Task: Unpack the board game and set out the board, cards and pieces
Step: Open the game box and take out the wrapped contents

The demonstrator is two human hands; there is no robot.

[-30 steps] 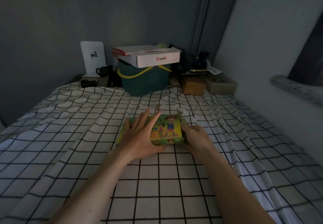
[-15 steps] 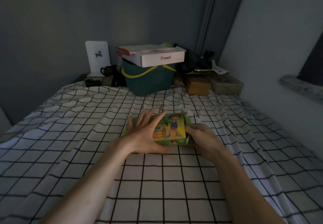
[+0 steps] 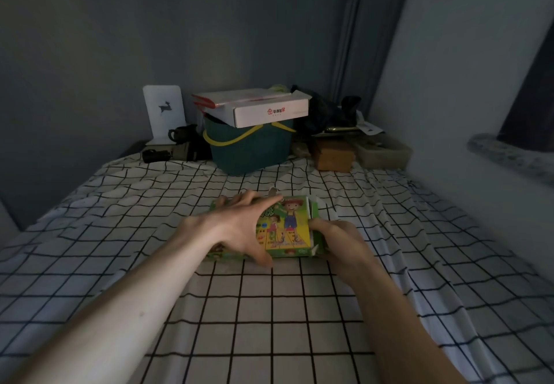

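A green and yellow board game box [image 3: 287, 227] with cartoon children on its lid lies flat on the checked bedsheet [image 3: 269, 308] in the middle of the view. My left hand [image 3: 239, 227] lies across the box's left half, fingers spread over the top and thumb at the near edge. My right hand [image 3: 332, 239] is at the box's right end, where the end flaps stand open; its fingers curl at that opening and their tips are hidden. The box's contents cannot be seen.
At the head of the bed stands a dark green basket [image 3: 248, 146] with a white carton [image 3: 257, 107] on top, a white card with a deer [image 3: 163, 110], a brown box [image 3: 331, 155] and a clear container [image 3: 382, 152]. A wall [image 3: 449, 83] runs along the right.
My left hand has flattened further over the box lid. The right hand stays at the open end. The camera has shifted slightly.
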